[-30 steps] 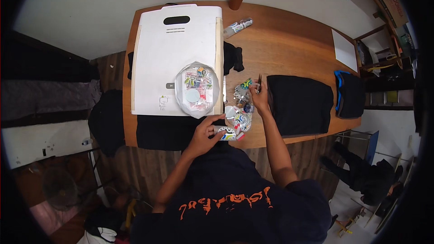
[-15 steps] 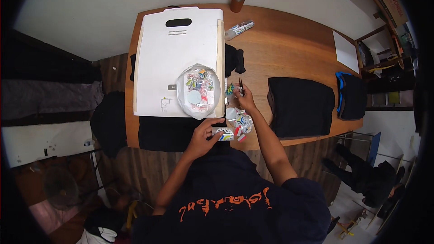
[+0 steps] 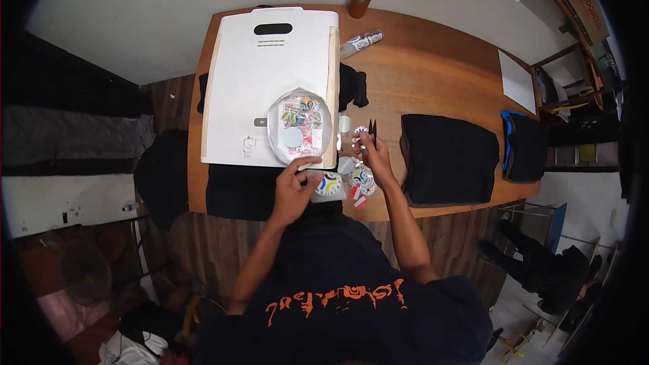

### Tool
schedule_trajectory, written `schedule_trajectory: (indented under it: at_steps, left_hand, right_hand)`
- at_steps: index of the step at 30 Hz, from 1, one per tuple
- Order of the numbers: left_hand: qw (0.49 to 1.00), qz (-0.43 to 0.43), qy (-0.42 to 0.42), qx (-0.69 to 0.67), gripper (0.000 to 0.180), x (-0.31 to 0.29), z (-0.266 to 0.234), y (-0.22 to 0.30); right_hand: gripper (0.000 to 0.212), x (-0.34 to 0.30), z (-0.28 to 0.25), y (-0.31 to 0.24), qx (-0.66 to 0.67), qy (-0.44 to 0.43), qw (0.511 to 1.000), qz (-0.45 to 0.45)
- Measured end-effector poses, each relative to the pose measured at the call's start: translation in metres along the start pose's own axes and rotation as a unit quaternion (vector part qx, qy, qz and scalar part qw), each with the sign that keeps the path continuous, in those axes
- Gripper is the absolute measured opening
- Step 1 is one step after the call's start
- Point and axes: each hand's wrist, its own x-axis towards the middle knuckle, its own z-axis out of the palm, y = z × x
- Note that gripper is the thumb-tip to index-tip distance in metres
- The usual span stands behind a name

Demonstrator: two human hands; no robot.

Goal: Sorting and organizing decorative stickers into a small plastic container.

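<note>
The largest thing is the wooden table (image 3: 439, 67). On its left part lies the white board (image 3: 263, 81), with a dark oval slot near its far edge. To the right of the board, apart from it, is the folded black cloth (image 3: 449, 159). Another dark cloth (image 3: 243, 192) shows from under the near edge of the board. Farther to the right there is the dark bundle (image 3: 524, 152) with a blue edge, and beyond it the white paper (image 3: 516, 81). The white bowl (image 3: 273, 128) stands on the board close to its near right corner, and it contains printed pieces.

The left hand (image 3: 294, 192) is pinching the film (image 3: 329, 186) between thumb and fingers, just in front of the board's near edge. The film is clear, with a blue, green and yellow print. The right hand (image 3: 374, 155) is bent around the black tool (image 3: 373, 130), whose two thin tips point away from the person. I cannot tell if its fingers also pinch a small piece.

Near this hand lies the pile (image 3: 362, 179) of printed pieces. The brown cup (image 3: 360, 3) stands at the far edge, and the clear roll (image 3: 362, 42) lies nearer. The smallest are the red-and-white tags (image 3: 360, 201), beside the pile.
</note>
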Motion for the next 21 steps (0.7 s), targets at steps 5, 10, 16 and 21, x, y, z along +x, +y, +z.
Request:
schedule_trajectory:
  at_steps: [5,10,16,21]
  left_hand:
    - [0.996,0.046,0.08,-0.007,0.023,0.024,0.007,0.019]
    - [0.987,0.118,0.106,-0.019,0.017,0.033,0.002,0.022]
    - [0.989,0.122,0.076,-0.018,0.023,0.029,-0.002,0.019]
    - [0.996,0.051,0.068,-0.011,0.059,0.018,-0.012,-0.01]
  right_hand:
    - [0.023,-0.048,0.028,-0.043,-0.06,-0.157,0.982,-0.081]
    - [0.022,-0.058,0.042,-0.042,-0.106,-0.146,0.981,-0.066]
    - [0.014,-0.059,0.048,-0.033,-0.115,-0.127,0.984,-0.058]
    - [0.018,-0.051,0.051,-0.033,-0.066,-0.083,0.99,-0.092]
